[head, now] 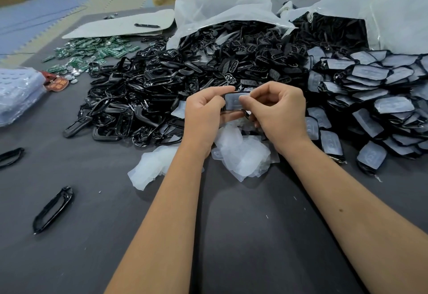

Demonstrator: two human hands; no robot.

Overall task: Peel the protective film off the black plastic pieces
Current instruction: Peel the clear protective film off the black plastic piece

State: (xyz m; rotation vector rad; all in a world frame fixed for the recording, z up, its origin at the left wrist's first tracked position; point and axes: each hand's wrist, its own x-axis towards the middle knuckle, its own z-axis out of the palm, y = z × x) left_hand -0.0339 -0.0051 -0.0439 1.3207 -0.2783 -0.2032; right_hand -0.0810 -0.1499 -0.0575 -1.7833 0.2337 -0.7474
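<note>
Grey cloth table (pixel 231 235) in a storeroom w/ cartons at back. Both hands raised over centre, holding one black piece (pixel 234 102) between them, film still on its face. Left hand (pixel 203 113) grips piece top & bottom w/ curled fingers; right hand (pixel 278 113) pinches film at its right edge. Peeled films (pixel 240 154) lie heaped just below hands. Film-covered pieces (pixel 375 99) piled at right; bare black frames (pixel 143 90) at left, spilling from white bag (pixel 220 4). Green circuit boards (pixel 92 50) far left.
</note>
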